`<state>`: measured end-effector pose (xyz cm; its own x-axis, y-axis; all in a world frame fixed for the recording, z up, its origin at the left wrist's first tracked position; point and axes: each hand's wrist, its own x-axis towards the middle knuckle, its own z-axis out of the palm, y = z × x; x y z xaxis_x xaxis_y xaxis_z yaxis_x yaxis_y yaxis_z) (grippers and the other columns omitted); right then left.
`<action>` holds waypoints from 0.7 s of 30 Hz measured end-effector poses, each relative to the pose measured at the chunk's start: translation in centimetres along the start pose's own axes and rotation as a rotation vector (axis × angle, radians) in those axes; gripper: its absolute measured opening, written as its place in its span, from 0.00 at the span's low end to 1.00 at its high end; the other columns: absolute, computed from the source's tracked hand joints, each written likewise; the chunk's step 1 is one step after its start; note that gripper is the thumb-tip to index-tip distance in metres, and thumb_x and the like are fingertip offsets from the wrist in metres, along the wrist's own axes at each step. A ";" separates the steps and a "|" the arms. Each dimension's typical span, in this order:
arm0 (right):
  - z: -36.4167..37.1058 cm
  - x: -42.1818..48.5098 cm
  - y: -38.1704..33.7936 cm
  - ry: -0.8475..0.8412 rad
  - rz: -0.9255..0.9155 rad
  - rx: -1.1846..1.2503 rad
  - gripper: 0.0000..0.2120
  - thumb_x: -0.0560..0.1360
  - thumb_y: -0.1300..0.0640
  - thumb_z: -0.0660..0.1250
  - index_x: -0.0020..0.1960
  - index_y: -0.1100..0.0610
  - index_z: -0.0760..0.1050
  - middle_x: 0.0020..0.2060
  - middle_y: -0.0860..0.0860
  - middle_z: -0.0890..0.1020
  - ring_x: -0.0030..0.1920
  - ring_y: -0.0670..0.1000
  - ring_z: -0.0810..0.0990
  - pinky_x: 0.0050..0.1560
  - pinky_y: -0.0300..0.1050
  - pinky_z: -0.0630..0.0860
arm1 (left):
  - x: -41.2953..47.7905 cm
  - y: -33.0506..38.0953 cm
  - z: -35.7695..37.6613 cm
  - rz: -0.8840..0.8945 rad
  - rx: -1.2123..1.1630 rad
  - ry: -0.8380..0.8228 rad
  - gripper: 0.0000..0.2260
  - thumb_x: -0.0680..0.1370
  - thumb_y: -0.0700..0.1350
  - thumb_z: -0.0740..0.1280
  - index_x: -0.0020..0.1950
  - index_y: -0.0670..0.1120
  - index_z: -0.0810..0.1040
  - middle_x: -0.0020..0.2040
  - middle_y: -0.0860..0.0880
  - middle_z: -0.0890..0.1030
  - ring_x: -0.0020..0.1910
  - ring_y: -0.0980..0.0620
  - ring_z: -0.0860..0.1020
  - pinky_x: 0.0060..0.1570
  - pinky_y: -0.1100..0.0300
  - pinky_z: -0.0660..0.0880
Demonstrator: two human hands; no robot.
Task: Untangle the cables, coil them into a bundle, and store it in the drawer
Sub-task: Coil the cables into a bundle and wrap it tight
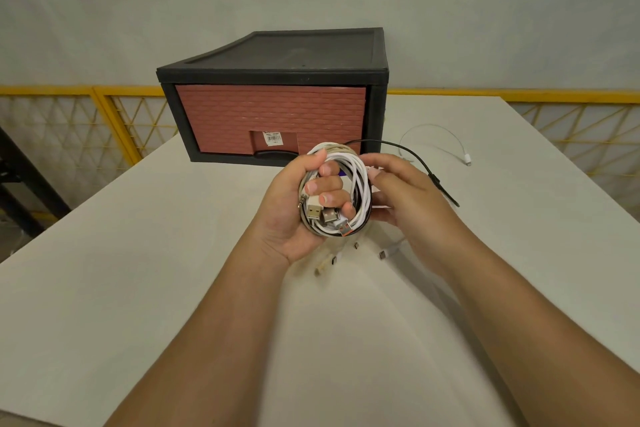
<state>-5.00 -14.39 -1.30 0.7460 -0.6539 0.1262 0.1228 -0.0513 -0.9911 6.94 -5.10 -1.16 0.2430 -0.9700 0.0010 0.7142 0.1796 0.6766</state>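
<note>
Head view looks down on a coiled bundle of white, beige and black cables [356, 180], held in the air above the white table [173, 288], just in front of the closed brick-red drawer [270, 118] in its black plastic frame. The left hand [298, 204] is wrapped through the bundle, fingers curled round the strands, with several flat USB plugs [313, 211] poking out below the fingertips. The right hand [405, 194] pinches the bundle's right side between thumb and fingers.

A thin black cable tail [415, 156] runs out of the bundle to the right and down to the table, and a few small plug ends dangle blurred beneath. A separate short white cable [467, 160] lies apart on the table, not gathered in.

Such a bundle is probably light and soft but springy (loops want to open when released), so it is best gripped across all the strands at once, not by a plug or a single loose end. The drawer's dark handle recess [273, 153] would need a free hand.
</note>
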 end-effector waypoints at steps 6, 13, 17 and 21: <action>0.0 -0.1 0.1 0.152 -0.297 -0.604 0.15 0.81 0.59 0.59 0.58 0.45 0.80 0.44 0.46 0.73 0.47 0.40 0.74 0.51 0.28 0.68 | 0.0 0.0 0.1 -0.011 0.030 0.009 0.11 0.75 0.49 0.61 0.33 0.48 0.70 0.20 0.55 0.64 0.20 0.59 0.66 0.31 0.63 0.75; -0.8 0.5 0.6 0.309 -0.334 -0.834 0.11 0.78 0.59 0.65 0.57 0.52 0.82 0.42 0.47 0.71 0.48 0.49 0.72 0.45 0.24 0.63 | 0.0 -0.4 0.3 -0.062 0.053 -0.029 0.12 0.75 0.49 0.61 0.33 0.48 0.70 0.20 0.54 0.64 0.20 0.59 0.66 0.29 0.61 0.76; -0.7 0.2 0.4 0.147 -0.088 -0.472 0.14 0.77 0.64 0.63 0.52 0.51 0.84 0.45 0.50 0.83 0.47 0.52 0.83 0.54 0.46 0.79 | 0.0 -0.5 0.4 -0.079 0.047 -0.040 0.12 0.75 0.49 0.61 0.33 0.48 0.70 0.20 0.55 0.64 0.20 0.59 0.66 0.29 0.61 0.75; 0.1 -0.3 -0.2 0.006 0.187 0.131 0.16 0.75 0.69 0.57 0.51 0.62 0.83 0.47 0.61 0.84 0.43 0.55 0.82 0.48 0.49 0.82 | 0.1 -0.4 0.2 -0.077 0.029 -0.045 0.13 0.75 0.49 0.60 0.32 0.48 0.71 0.20 0.55 0.65 0.20 0.59 0.67 0.30 0.62 0.75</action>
<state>-5.21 -14.14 -1.13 0.7598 -0.6474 -0.0599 0.0671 0.1697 -0.9832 6.55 -5.27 -1.27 0.1581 -0.9872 -0.0191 0.7102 0.1002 0.6969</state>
